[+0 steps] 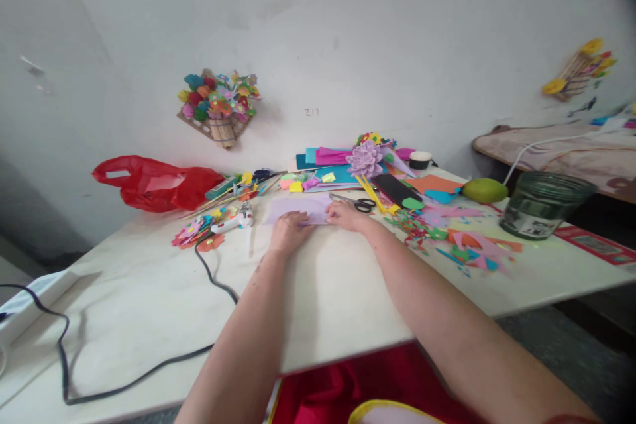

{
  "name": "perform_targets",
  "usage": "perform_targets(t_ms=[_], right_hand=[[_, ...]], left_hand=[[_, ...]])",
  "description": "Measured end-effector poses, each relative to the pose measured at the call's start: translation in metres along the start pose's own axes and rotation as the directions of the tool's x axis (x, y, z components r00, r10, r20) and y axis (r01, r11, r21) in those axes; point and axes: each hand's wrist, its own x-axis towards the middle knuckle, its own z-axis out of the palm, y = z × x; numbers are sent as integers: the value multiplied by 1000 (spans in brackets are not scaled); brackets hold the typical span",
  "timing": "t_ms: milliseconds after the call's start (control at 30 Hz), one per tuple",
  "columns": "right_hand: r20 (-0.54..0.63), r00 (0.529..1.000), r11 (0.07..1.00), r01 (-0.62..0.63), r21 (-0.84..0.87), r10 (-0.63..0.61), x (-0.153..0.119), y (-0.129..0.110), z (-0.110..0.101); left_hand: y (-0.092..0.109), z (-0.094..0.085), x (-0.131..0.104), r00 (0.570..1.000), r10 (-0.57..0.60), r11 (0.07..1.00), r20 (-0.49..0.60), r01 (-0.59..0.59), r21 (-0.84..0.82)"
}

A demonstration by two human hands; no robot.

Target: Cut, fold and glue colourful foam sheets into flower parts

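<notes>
A pale purple sheet (285, 206) lies on the white table in front of me. My left hand (292, 228) rests on its near edge with the fingers spread fairly flat. Over the sheet's right part, my right hand (344, 215) has its fingers bent together, pinching the sheet's near edge. Black-handled scissors (365, 205) lie just right of the sheet, with their blades reaching behind my right hand. To the left of the sheet sits a white glue gun (232, 221) with a dark cord.
A red plastic bag (159, 185) and foam flowers (193, 232) lie on the left. Coloured scraps (472, 248), a dark phone-like slab (396, 190), a green fruit (485, 190) and a glass jar (541, 209) are on the right. A purple flower (366, 159) stands behind.
</notes>
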Motion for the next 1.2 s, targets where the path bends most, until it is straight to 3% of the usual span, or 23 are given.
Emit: perform_targets(t_ms=[333, 600, 833, 1200], right_hand=[[57, 998, 995, 16, 102, -22, 2, 14, 1], [-100, 991, 996, 87, -5, -87, -3, -3, -6], [-31, 983, 979, 178, -97, -182, -3, -17, -1], [-63, 979, 978, 186, -96, -193, -3, -21, 2]], left_hand=[[0, -2, 2, 994, 108, 992, 23, -109, 66], [4, -3, 1, 998, 31, 997, 58, -35, 68], [7, -6, 0, 993, -30, 997, 112, 22, 70], [6, -4, 1, 995, -6, 998, 100, -1, 67]])
